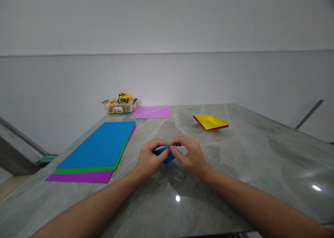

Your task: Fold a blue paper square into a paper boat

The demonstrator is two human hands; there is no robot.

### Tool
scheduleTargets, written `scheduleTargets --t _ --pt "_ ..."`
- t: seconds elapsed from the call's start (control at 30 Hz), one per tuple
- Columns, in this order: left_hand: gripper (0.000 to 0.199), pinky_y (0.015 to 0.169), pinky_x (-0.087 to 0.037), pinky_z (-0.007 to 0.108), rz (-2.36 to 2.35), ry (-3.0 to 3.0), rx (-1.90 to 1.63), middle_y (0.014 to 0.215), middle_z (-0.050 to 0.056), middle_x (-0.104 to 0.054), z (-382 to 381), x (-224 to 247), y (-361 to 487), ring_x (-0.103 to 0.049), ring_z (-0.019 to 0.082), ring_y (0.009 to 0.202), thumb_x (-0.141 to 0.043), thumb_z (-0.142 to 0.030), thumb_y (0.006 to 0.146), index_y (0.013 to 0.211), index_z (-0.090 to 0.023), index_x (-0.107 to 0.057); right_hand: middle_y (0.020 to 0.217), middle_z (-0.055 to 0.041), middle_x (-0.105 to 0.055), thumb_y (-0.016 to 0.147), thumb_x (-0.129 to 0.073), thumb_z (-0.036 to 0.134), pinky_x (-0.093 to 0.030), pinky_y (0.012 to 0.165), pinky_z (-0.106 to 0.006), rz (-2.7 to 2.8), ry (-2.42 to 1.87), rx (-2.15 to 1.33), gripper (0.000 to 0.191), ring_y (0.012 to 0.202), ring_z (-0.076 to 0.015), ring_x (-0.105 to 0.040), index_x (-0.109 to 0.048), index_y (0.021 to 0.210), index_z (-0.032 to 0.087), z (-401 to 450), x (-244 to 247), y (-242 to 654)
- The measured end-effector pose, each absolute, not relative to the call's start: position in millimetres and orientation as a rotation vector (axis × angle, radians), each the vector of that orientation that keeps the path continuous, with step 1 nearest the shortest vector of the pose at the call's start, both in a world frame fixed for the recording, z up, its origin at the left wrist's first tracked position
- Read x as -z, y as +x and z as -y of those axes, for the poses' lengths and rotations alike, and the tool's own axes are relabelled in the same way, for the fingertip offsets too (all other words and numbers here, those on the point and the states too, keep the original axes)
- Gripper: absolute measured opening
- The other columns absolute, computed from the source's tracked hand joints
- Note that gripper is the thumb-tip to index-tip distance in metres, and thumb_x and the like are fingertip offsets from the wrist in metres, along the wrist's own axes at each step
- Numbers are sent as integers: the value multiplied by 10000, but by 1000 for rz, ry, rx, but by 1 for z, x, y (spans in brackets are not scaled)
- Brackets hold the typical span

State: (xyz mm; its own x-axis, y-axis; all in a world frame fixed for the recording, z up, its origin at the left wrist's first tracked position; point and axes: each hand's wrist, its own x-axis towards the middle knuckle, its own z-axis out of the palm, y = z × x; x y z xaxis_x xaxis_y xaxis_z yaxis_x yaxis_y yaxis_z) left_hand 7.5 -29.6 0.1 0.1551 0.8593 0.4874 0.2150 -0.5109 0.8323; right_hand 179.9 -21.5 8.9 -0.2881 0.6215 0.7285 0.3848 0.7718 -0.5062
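A small piece of folded blue paper (169, 157) is held between my two hands, low over the middle of the table. My left hand (152, 155) pinches its left side, thumb in front and fingers behind. With thumb and fingertips, my right hand (190, 155) pinches the top right of the same paper, and the tips of both hands nearly meet there. Much of the paper is hidden by the fingers, so its full shape cannot be made out.
Left of my hands lie stacked blue (100, 144), green (86, 169) and purple sheets (78, 177). Folded yellow and red paper boats or trays (211, 121) sit back right. A pink sheet (151, 112) and a clear bin (120, 107) of yellow toy vehicles (124, 98) stand near the wall.
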Motion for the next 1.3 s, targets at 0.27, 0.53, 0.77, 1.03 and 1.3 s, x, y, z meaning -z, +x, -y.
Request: scheduleTargets --t 0.27,0.53,0.77,1.03,1.3 --pt "82 772 -530 288 -1054 1808 -1425 849 54 -712 29 1 10 -665 189 823 -665 -226 780 821 -163 -699 751 -24 -615 844 -567 200 -452 684 -294 1908 -799 -280 54 728 -163 -568 -606 807 197 21 -9 177" --pt "64 764 -518 273 -1065 1790 -1505 818 36 -698 26 5 11 -650 169 796 -672 -213 773 798 -170 -712 730 -9 -611 841 -572 185 -454 650 -272 1888 -823 -316 52 667 -137 -573 -612 808 187 19 -7 175" --pt "72 761 -513 265 -1081 1637 -1498 814 32 -708 24 5 15 -656 172 803 -673 -202 749 790 -168 -721 710 -6 -620 829 -573 186 -460 620 -260 1852 -872 -322 63 632 -131 -576 -614 781 188 17 -6 173" --pt "98 719 -510 253 -1144 1436 -1512 784 23 -716 21 7 16 -656 169 776 -690 -226 699 768 -164 -719 701 -15 -638 819 -573 190 -461 598 -247 1817 -935 -379 76 622 -131 -585 -626 766 176 12 -4 175" --pt "128 718 -494 266 -1151 1277 -1540 788 31 -733 14 11 14 -651 166 754 -724 -248 666 758 -159 -724 665 -6 -627 788 -553 190 -442 588 -245 1777 -1033 -438 86 602 -130 -572 -624 743 172 7 -2 178"
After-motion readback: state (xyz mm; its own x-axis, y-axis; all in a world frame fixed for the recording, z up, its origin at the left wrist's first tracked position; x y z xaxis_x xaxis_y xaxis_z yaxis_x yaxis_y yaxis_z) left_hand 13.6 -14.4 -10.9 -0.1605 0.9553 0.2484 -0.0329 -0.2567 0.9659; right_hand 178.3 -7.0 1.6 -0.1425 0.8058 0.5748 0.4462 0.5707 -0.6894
